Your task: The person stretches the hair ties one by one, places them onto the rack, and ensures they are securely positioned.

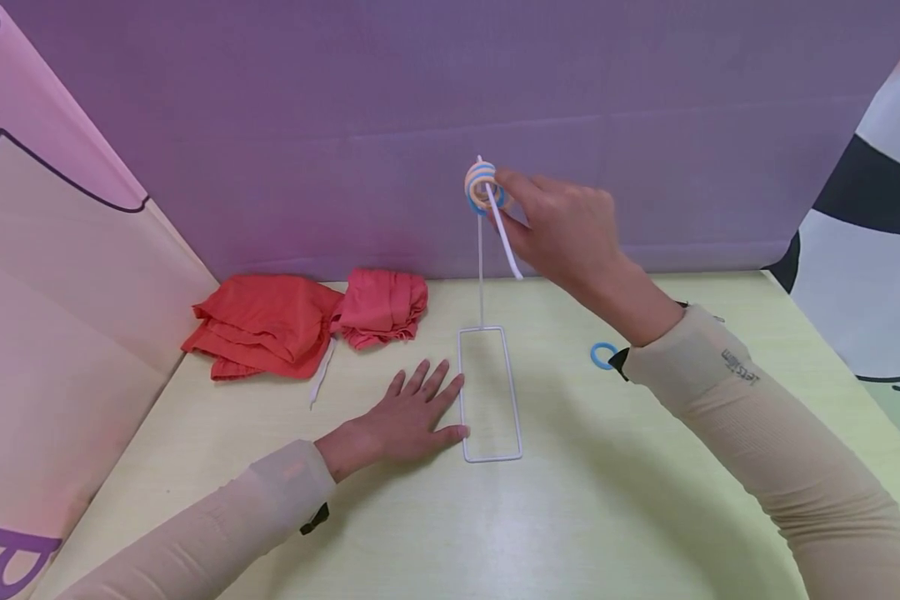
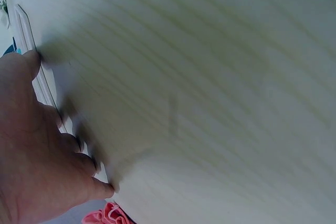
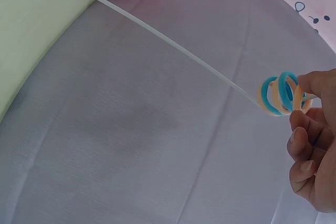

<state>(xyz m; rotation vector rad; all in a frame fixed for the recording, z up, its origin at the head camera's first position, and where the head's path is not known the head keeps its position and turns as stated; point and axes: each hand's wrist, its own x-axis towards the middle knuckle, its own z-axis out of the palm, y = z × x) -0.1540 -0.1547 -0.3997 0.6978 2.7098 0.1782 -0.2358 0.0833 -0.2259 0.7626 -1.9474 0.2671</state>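
A white wire stand has a flat rectangular base, a thin upright and an arm sloping towards me at the top. Several blue and peach rings are bunched around that arm. My right hand pinches a peach ring of the bunch between thumb and index finger, its other fingers curled below. Flat on the table lies my left hand, fingers spread. Its thumb and fingertips are right at the base's left side, also seen beside the hand in the left wrist view.
Two folded red cloths lie at the back left of the table, a white cord trailing from them. One loose blue ring lies near my right cuff. A purple-grey partition stands behind.
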